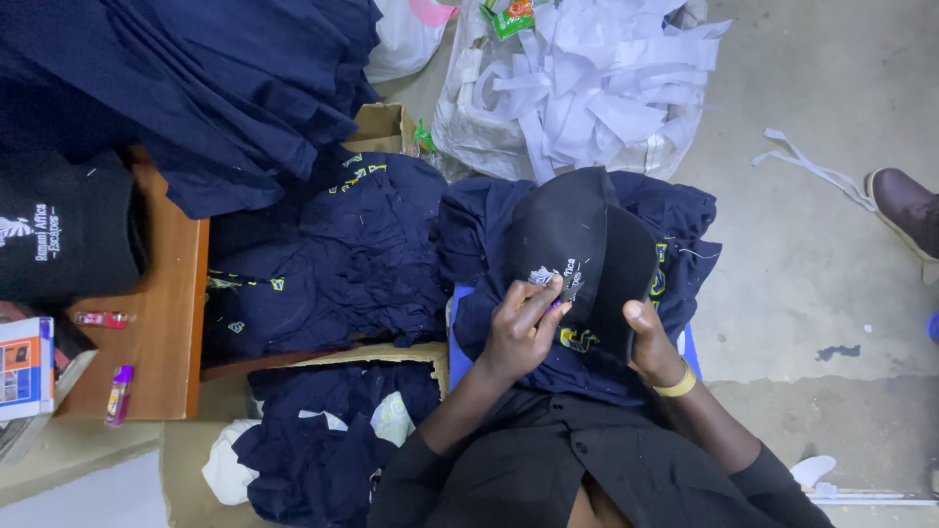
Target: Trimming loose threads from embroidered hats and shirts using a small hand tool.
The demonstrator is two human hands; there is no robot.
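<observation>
I hold a black cap point(572, 235) with white embroidery on its front, over a pile of navy garments point(675, 225) on my lap. My left hand point(523, 328) presses its fingers on the embroidered patch, seemingly pinching a small tool, though that is too small to tell. My right hand point(648, 337), with a yellow band at the wrist, grips the cap's brim from the right side. Both hands are on the cap.
More navy garments point(333, 254) lie piled left and below. A wooden table point(171, 323) holds a pink lighter point(118, 394), a small box point(26, 367) and black caps point(59, 230). A sack of white fabric strips point(587, 88) stands behind. Another person's brown shoe point(905, 205) is at right.
</observation>
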